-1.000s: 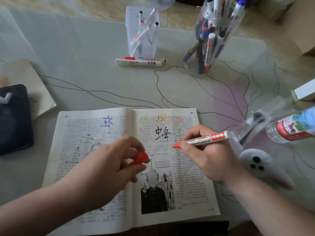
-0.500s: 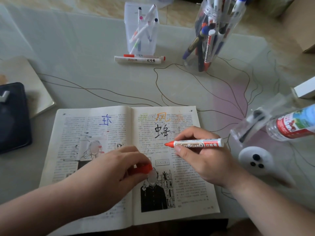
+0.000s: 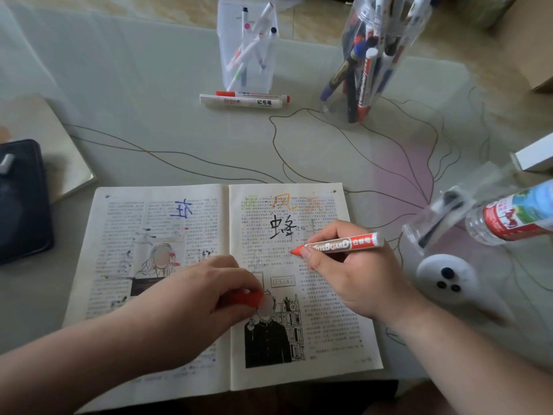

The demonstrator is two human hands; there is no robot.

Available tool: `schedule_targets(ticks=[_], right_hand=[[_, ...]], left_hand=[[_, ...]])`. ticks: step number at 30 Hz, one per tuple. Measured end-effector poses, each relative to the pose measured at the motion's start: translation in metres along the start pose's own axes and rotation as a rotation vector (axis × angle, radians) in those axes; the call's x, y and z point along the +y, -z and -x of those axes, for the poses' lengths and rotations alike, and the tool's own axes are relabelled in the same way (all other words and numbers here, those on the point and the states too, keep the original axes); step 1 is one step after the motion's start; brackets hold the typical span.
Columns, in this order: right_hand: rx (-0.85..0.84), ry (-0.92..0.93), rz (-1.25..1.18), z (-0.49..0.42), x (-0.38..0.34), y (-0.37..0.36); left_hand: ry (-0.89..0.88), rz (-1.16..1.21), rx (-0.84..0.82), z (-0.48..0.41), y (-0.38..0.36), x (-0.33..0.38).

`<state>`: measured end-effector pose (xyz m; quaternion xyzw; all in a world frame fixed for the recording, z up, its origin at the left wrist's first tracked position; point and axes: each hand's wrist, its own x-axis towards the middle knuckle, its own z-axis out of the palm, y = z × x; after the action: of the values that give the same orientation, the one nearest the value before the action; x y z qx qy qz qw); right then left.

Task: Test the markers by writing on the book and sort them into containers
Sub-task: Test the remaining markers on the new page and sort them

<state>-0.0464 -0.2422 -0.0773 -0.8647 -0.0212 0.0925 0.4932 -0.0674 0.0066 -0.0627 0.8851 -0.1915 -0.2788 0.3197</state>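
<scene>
Red marker (image 3: 344, 244) (cap (image 3: 250, 298) off) over book (image 3: 119, 235)

Home, likely: glass tabletop (image 3: 149, 85) with flower print, marbled floor tiles (image 3: 314, 16) at 12, cardboard box (image 3: 532, 40) at 2, water bottle (image 3: 514, 214) at 3.

Open book (image 3: 167, 265): 1. Uncapped red marker (image 3: 344, 244): 1; red cap (image 3: 247, 298): 1. Markers lying flat (image 3: 239, 101), far centre: 2. Clear containers: 3 — square tub (image 3: 269, 76), round jar (image 3: 330, 106), tilted one (image 3: 413, 235) at right. Water bottle (image 3: 514, 217): 1. Markers inside containers — too crowded to count.
</scene>
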Motion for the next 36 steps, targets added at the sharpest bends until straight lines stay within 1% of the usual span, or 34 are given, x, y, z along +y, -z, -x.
schedule_targets(ticks=[7,12,15,17,20,22,24,26,31,33,36], right_hand=[[-0.015,0.019,-0.004,0.002,0.004,-0.001],[-0.073,-0.007,-0.001,0.003,0.001,0.0],[-0.136,0.013,0.021,0.003,-0.001,0.001],[-0.148,0.021,0.053,0.004,-0.001,0.001],[-0.075,-0.018,0.068,0.001,0.0,0.003],[-0.02,-0.048,0.008,-0.003,0.001,0.007],[0.01,-0.035,-0.019,-0.005,0.003,0.008],[0.015,-0.019,-0.011,-0.005,0.004,0.006],[0.044,-0.032,0.099,-0.005,0.001,0.003],[0.057,-0.06,0.059,-0.006,0.004,0.006],[0.045,-0.04,-0.033,-0.005,0.005,0.007]], left_hand=[[-0.005,-0.005,0.006,0.0,-0.003,0.0],[0.001,0.0,0.012,0.0,-0.005,-0.002],[0.006,0.002,0.015,-0.001,-0.005,-0.003],[0.004,0.004,0.013,-0.001,-0.005,-0.003],[0.0,0.004,0.012,0.0,-0.005,-0.002],[-0.007,0.002,0.014,0.0,-0.004,-0.002],[-0.01,0.001,0.014,0.0,-0.004,-0.001],[-0.008,0.002,0.015,0.0,-0.004,-0.002],[-0.004,-0.002,0.017,-0.001,-0.004,-0.003],[-0.005,-0.007,0.012,-0.001,-0.004,-0.003],[-0.011,-0.008,0.011,0.0,-0.004,-0.002]])
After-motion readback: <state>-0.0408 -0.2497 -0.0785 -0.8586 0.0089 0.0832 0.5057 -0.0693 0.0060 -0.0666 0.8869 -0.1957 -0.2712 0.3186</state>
